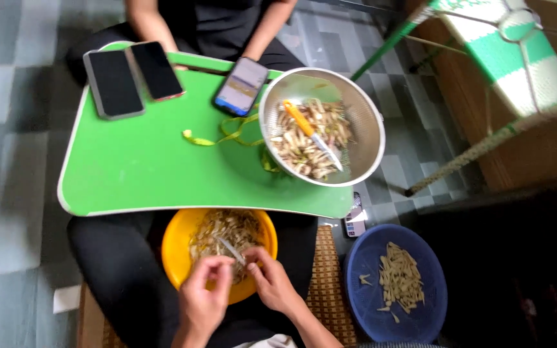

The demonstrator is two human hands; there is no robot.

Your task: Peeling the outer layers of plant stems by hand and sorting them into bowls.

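I pinch a thin pale strip (231, 249) between both hands, over the yellow bowl (176, 245) in my lap. My left hand (204, 298) has its fingers (222, 269) closed on the strip's near end; my right hand (272, 281) has its fingers (253, 260) pressed together on the same piece just beside them. The yellow bowl is full of similar pale shreds. Beyond it stands the green desk (143, 167), carrying a metal colander (369, 129) of cut pieces with an orange-handled knife (311, 133) lying in it, a yellow-green tape (224, 135) next to the colander, and three phones (113, 82) along the far edge. On the floor to my right sits a blue basket (365, 270) holding a small heap of pale pieces. Another person sits across the desk, forearms near the phones.
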